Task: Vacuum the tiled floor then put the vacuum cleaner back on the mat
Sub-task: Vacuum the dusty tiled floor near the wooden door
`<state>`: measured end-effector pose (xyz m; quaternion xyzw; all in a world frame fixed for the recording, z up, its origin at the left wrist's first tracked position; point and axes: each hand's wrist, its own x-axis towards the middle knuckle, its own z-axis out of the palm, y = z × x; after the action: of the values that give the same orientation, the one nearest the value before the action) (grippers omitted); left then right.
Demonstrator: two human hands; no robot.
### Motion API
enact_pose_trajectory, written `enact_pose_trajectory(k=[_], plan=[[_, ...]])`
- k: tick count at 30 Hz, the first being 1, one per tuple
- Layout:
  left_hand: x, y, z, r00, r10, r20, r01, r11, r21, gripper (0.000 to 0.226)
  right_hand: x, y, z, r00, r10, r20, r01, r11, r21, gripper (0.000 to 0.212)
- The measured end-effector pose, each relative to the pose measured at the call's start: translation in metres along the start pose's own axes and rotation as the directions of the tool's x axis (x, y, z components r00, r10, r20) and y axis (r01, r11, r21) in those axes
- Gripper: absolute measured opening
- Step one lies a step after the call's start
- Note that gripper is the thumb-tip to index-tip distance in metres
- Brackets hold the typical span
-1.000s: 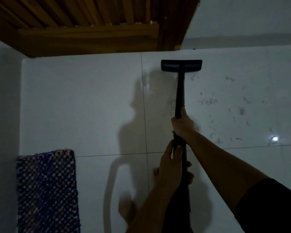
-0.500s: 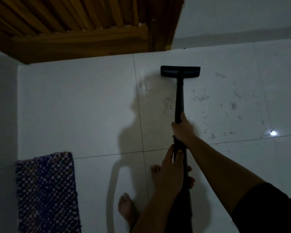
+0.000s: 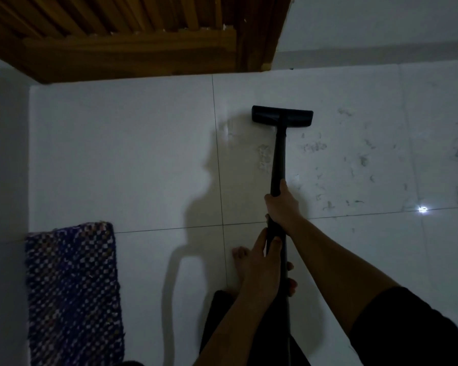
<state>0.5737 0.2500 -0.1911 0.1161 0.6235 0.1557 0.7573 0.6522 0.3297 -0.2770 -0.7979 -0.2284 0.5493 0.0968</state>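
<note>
Right hand point(image 3: 282, 204) clenched on vacuum wand point(image 3: 278, 159), left hand point(image 3: 265, 270) gripping lower | floor head point(image 3: 282, 117) flat on tiled floor point(image 3: 143, 154), debris point(image 3: 354, 165) rightward | woven mat point(image 3: 72, 291) lower left, apart.

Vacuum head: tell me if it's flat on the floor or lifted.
Flat, it seems: the vacuum head lies against the tile, no gap visible.

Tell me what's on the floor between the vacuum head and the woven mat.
In the head view, only bare white tile with grout lines and the person's shadow lies between the vacuum head and the mat; the debris lies on the head's other side.
</note>
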Motion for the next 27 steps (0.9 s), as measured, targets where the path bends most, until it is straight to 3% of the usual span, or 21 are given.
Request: enact_pose_trajectory(k=[21,27], plan=[[-0.039,-0.068,-0.032,0.999,-0.001,0.049,-0.002,0.998,0.062,0.042,-0.056,0.061,0.026,0.998,0.002,-0.056,-0.002,1.0,0.0,0.07],[-0.051,-0.085,-0.037,0.998,0.036,0.05,-0.039,0.997,0.071,0.035,-0.066,0.076,0.033,0.999,0.017,-0.042,-0.018,1.0,-0.004,0.069]])
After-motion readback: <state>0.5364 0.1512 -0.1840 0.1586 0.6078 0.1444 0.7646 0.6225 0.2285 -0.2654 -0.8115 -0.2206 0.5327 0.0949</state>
